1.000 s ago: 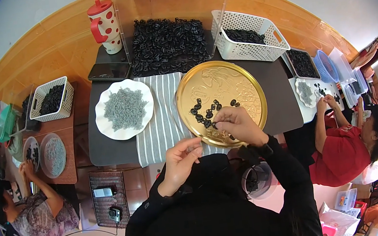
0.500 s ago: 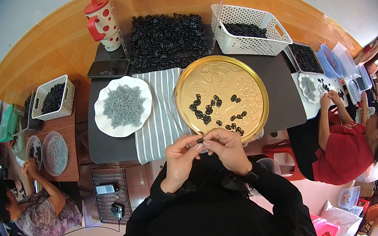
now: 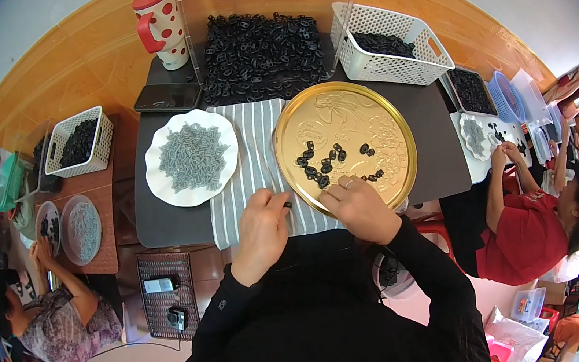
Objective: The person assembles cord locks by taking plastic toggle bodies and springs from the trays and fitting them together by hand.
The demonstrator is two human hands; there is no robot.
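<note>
My left hand [image 3: 261,231] is over the striped cloth [image 3: 246,135], pinching a small black plastic piece [image 3: 287,204] between thumb and finger. Reaching over the near rim of the round gold tray [image 3: 383,112], my right hand [image 3: 363,207] has its fingers bunched downward among the pieces there; whatever they grip is hidden. Several small black plastic pieces [image 3: 321,169] lie scattered across the tray. To the left, a white scalloped plate [image 3: 154,167] holds a heap of small grey screw-like parts [image 3: 196,157].
Behind the tray stands a clear bin with a pile of black pieces [image 3: 260,52]. Beside it are a white basket [image 3: 392,66], a dark phone-like slab [image 3: 167,98] and a spotted tumbler [image 3: 169,35]. People sit at side tables, a red-shirted one [image 3: 521,222] at right.
My hands were together at the tray's near edge with a small black piece. Now they are apart: the left moved left with a piece, the right moved right onto the tray. The view shifted slightly.
</note>
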